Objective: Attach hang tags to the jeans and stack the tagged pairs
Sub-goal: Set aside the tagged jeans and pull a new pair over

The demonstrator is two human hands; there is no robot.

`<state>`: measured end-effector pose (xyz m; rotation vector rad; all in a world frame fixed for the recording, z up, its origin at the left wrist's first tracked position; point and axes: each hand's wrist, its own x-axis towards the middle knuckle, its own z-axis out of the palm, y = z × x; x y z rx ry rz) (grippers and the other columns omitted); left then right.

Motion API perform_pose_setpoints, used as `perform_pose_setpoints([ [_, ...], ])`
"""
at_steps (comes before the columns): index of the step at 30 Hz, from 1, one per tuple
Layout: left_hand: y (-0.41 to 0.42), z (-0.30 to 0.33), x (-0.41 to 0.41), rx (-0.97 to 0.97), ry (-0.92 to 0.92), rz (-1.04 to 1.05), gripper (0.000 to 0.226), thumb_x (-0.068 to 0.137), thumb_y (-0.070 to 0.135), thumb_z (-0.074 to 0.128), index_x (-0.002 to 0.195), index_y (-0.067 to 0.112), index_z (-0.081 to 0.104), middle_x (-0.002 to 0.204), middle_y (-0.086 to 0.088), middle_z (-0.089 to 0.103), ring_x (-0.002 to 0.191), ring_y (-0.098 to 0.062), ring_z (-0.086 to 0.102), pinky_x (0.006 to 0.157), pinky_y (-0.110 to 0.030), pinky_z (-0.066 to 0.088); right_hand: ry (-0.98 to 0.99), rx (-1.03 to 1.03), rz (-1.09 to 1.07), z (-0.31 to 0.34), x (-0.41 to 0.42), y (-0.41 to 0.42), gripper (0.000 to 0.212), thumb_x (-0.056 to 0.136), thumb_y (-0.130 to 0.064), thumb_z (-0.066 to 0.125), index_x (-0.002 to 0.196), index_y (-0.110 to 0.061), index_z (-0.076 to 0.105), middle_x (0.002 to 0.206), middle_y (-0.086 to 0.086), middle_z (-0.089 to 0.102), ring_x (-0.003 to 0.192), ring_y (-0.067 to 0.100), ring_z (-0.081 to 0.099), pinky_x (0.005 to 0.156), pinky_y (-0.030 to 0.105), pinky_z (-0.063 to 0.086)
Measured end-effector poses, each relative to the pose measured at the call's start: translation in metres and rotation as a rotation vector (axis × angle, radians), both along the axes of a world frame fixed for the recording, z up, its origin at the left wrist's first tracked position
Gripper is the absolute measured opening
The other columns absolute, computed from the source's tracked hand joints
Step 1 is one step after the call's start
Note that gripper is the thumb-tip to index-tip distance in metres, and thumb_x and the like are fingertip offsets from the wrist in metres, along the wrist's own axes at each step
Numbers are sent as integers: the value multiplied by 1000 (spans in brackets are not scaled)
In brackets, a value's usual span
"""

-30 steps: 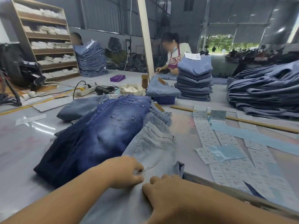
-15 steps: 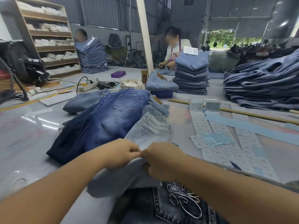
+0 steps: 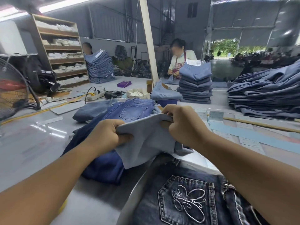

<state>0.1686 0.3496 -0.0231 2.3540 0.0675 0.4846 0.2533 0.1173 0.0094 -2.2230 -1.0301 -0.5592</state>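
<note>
Grey glossy worktable [image 3: 32,143] filled the frame's lower half; across its centre lay dark-blue folded jeans [image 3: 103,159]. Above them, mid-frame, pale-blue denim jeans [image 3: 146,140] hung lifted, their edge pinched by the left hand [image 3: 107,135] and right hand [image 3: 183,124].

Left hand [image 3: 105,135] and right hand [image 3: 183,125] each grip the top edge of pale jeans [image 3: 146,140], lifted above darker blue jeans [image 3: 126,111]. Folded stack [image 3: 195,85] at one o'clock; label sheets [image 3: 243,135] at three o'clock.
</note>
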Motion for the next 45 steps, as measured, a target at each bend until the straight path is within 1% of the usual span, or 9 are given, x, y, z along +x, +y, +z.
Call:
perform_pose_setpoints([
  [9, 3, 11, 25, -95, -195, 143, 20, 75, 8, 84, 68, 11, 66, 62, -1, 62, 62, -14, 52, 64, -39, 52, 717, -38, -157, 2, 16, -5, 82, 77, -87, 33, 115, -22, 65, 115, 2, 63, 107, 25, 57, 93, 39, 44],
  [15, -22, 42, 39, -368, -360, 191, 26, 71, 26, 86, 64, 13, 64, 61, 3, 60, 62, -14, 52, 60, -32, 47, 84, 299, -254, 14, 5, -13, 42, 89, -61, 53, 78, -20, 51, 72, -6, 56, 67, 10, 51, 55, 29, 38],
  [19, -36, 59, 43, -634, -340, 69, 24, 76, 1, 78, 63, 19, 69, 65, -1, 66, 61, -15, 59, 59, -25, 50, 172, 276, -14, 12, -16, -17, 28, 77, -47, 71, 85, -26, 53, 74, -10, 58, 61, 2, 51, 47, 16, 37],
  [24, -5, 46, 11, -736, 178, -344, 21, 63, 3, 74, 80, 17, 74, 82, -9, 71, 71, -18, 66, 58, -24, 56, 124, -64, 127, -13, -36, -30, 26, 78, -4, 62, 76, -26, 48, 65, -14, 45, 56, 2, 44, 46, 19, 32],
  [28, 19, 43, -12, -800, 527, -540, 68, 60, 42, 92, 117, 12, 71, 130, -18, 63, 114, -30, 62, 90, -39, 55, 133, -13, 102, -15, -41, -37, 25, 69, 2, 51, 81, -17, 62, 69, 1, 61, 69, 22, 59, 55, 34, 47],
  [31, 3, 38, -10, -613, 649, -333, 68, 64, 60, 83, 114, 15, 71, 124, -13, 67, 102, -24, 64, 85, -39, 53, 180, -97, 114, -3, -44, -50, 30, 66, 7, 50, 70, -22, 57, 65, -1, 60, 67, 20, 58, 51, 29, 41],
  [36, -51, 18, -4, 310, 920, -97, 56, 77, 73, 61, 108, 26, 63, 106, 6, 64, 92, -12, 67, 73, -33, 58, 161, -474, 278, 4, -76, -76, 27, 75, -4, 64, 86, -29, 64, 74, -5, 64, 70, 9, 58, 60, 31, 48],
  [40, -81, 1, -8, 259, 1054, 33, 88, 76, 82, 51, 137, 19, 44, 106, -11, 63, 85, -27, 71, 57, -36, 59, 209, -482, 269, -1, -87, -82, 19, 81, -6, 64, 91, -20, 72, 85, 0, 69, 78, 15, 64, 69, 38, 52],
  [45, -101, -22, -11, 215, 1134, 163, 103, 80, 89, 28, 156, 19, 26, 153, -17, 40, 125, -37, 55, 90, -38, 48, 386, -469, 64, -8, -93, -93, 27, 78, -39, 75, 102, -32, 65, 96, -14, 64, 85, 5, 60, 70, 27, 52],
])
